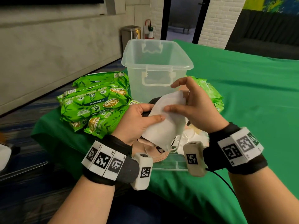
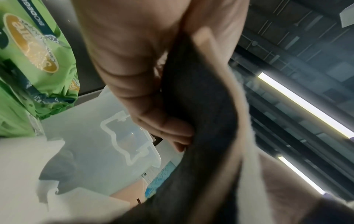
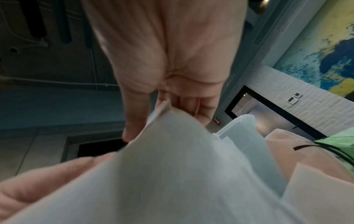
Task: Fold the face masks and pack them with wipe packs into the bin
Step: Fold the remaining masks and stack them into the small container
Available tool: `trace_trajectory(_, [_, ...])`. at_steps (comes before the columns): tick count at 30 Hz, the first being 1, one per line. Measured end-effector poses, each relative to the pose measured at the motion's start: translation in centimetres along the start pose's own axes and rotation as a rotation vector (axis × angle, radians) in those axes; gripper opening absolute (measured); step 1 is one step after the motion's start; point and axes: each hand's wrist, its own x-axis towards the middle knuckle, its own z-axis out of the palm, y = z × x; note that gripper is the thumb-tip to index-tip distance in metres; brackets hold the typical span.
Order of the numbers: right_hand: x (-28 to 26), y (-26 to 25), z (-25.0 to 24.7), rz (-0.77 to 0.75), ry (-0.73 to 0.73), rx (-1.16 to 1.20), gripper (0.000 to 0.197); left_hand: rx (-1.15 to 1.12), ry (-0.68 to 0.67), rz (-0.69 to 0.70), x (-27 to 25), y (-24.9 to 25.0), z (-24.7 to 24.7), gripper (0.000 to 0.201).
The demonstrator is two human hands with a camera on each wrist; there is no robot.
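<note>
A: State of the hands?

B: Left hand (image 1: 137,120) grips a white mask (image 1: 166,120), thumb on top, fingers curled beneath. Right hand (image 1: 192,107) pinches the same mask at its upper edge.

A: Location of the mask?

B: Held above the desk (image 1: 242,94), just in front of the clear bin (image 1: 155,65). Green wipe packs (image 1: 95,102) lie left of the bin; more masks (image 1: 155,151) lie beneath the hands.

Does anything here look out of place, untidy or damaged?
Nothing looks damaged or spilled. The green wipe packs lie in a loose, uneven heap left of the clear plastic bin. Both hands, left hand and right hand, hold a white face mask above other masks.
</note>
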Motion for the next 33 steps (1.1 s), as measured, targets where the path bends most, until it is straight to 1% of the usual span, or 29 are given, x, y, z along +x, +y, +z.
trace_trajectory(1, [0.05, 0.14, 0.06, 0.003, 0.072, -0.026, 0.046, 0.018, 0.002, 0.010, 0.08, -0.11, -0.11, 0.023])
trace_trajectory(3, [0.07, 0.42, -0.18, -0.006, 0.217, -0.079, 0.044, 0.037, 0.023, 0.035, 0.17, -0.19, -0.43, 0.026])
trace_trajectory(5, [0.01, 0.56, -0.62, -0.008, 0.288, -0.101, 0.039, 0.028, 0.042, 0.069, 0.24, -0.17, -0.65, 0.027])
trace_trajectory(6, [-0.01, 0.66, -0.77, -0.003, 0.283, -0.110, 0.035, 0.023, 0.050, 0.089, 0.28, -0.19, -0.72, 0.029])
trace_trajectory(8, [-0.06, 0.81, -0.81, 0.017, 0.224, -0.119, 0.026, 0.012, 0.059, 0.127, 0.36, -0.21, -0.70, 0.035])
trace_trajectory(9, [-0.06, 0.89, -0.71, 0.032, 0.194, -0.120, 0.025, 0.002, 0.056, 0.140, 0.37, -0.13, -0.59, 0.038])
trace_trajectory(13, [-0.14, 0.61, -0.18, 0.057, 0.130, -0.101, 0.039, -0.034, 0.034, 0.187, 0.28, 0.02, -0.36, 0.053])
trace_trajectory(15, [-0.21, 0.36, -0.06, 0.044, 0.126, -0.085, 0.042, -0.037, 0.030, 0.207, 0.25, 0.00, -0.40, 0.055])
trace_trajectory(18, [-0.19, 0.26, 0.02, 0.037, 0.150, -0.077, 0.039, -0.043, 0.030, 0.215, 0.16, 0.05, -0.49, 0.053])
trace_trajectory(22, [-0.27, 0.43, 0.11, 0.051, 0.229, -0.068, 0.022, -0.022, 0.046, 0.234, 0.22, 0.10, -0.66, 0.051])
trace_trajectory(24, [-0.30, 0.72, 0.10, 0.082, 0.216, -0.047, 0.021, -0.028, 0.050, 0.226, 0.24, 0.12, -0.64, 0.048])
trace_trajectory(27, [-0.31, 1.08, 0.10, 0.117, 0.186, 0.025, 0.029, -0.028, 0.045, 0.200, 0.21, 0.04, -0.45, 0.043])
trace_trajectory(30, [-0.43, 0.79, 0.13, 0.127, 0.170, 0.044, 0.019, -0.012, 0.061, 0.186, 0.19, -0.03, -0.42, 0.042])
trace_trajectory(33, [-0.38, 0.44, 0.07, 0.109, 0.159, 0.127, 0.021, -0.018, 0.082, 0.184, 0.14, 0.05, -0.43, 0.037])
